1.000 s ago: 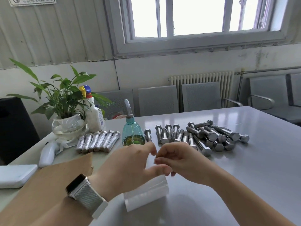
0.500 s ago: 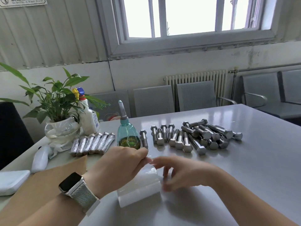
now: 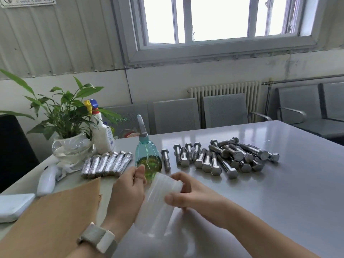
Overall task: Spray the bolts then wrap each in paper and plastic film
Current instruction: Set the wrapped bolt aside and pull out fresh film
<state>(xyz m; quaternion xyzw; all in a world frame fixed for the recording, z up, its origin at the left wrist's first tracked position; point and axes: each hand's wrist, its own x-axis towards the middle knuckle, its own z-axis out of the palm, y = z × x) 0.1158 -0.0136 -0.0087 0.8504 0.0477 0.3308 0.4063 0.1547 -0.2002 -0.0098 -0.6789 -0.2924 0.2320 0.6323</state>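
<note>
1. Film first: the roll of plastic film (image 3: 160, 200) sits between both hands just above the grey table (image 3: 279, 192), near its front edge. The right hand (image 3: 188, 194) curls around the far end of the roll, thumb on top. The left hand (image 3: 128, 190) is against the roll's near side, thumb and forefinger pinched together at the top, probably on the film's loose edge, though the edge itself is too clear to make out.
2. To do this well, I judge the right hand should keep the roll from spinning while the left peels the edge back evenly; a skewed pull is likely to make the film bunch and cling to itself.
3. Bare bolts (image 3: 219, 159) lie behind the hands, some in a row, others heaped to the right. Six wrapped bolts (image 3: 107, 163) lie side by side to the left, so part of the batch looks finished.
4. The teal spray bottle (image 3: 148, 159) stands between the two groups, just beyond the left hand. A sheet of brown paper (image 3: 55, 220) lies at the near left.
5. Further left are a potted plant (image 3: 68, 146) and a white trigger bottle (image 3: 102, 135). Grey chairs (image 3: 223, 110), a radiator (image 3: 223, 88) and a window (image 3: 219, 19) fill the far wall.
</note>
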